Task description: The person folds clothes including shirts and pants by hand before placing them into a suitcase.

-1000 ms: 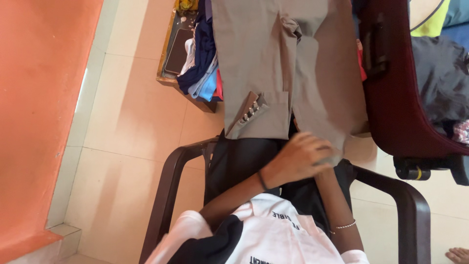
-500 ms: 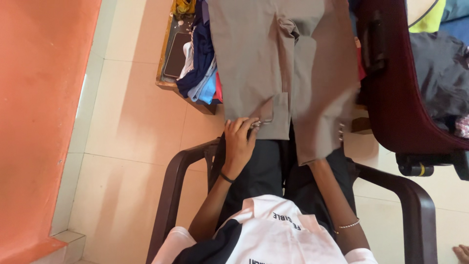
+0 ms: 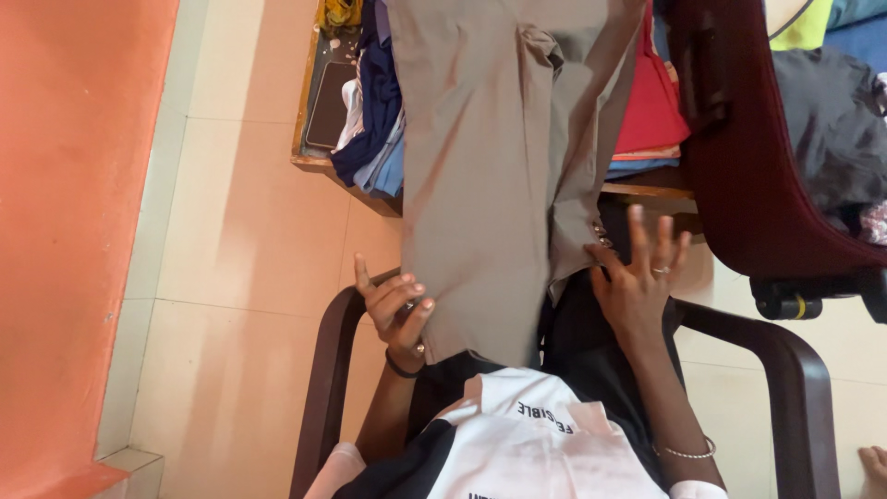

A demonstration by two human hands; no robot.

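Note:
A grey-brown jacket (image 3: 480, 185) hangs from a low table down over my lap. My left hand (image 3: 395, 312) grips its lower left edge, fingers curled around the cloth near a button. My right hand (image 3: 642, 277) is on the other side with its fingers spread wide. Its thumb side touches the buttoned cuff (image 3: 599, 237) of the right sleeve, which lies folded in along the jacket. I sit in a dark brown plastic chair (image 3: 325, 370).
The low wooden table (image 3: 309, 155) holds a dark phone (image 3: 325, 92), a stack of blue and white clothes (image 3: 374, 120) and red folded clothes (image 3: 650, 111). An open maroon suitcase (image 3: 739, 157) with dark clothes stands at right. An orange wall (image 3: 65, 231) runs along the left; a bare foot (image 3: 873, 462) shows at bottom right.
The left cuff is now tucked out of sight and my left hand has dropped to the jacket's lower edge. The right sleeve swung inward, uncovering red clothes. My right hand came out and spread.

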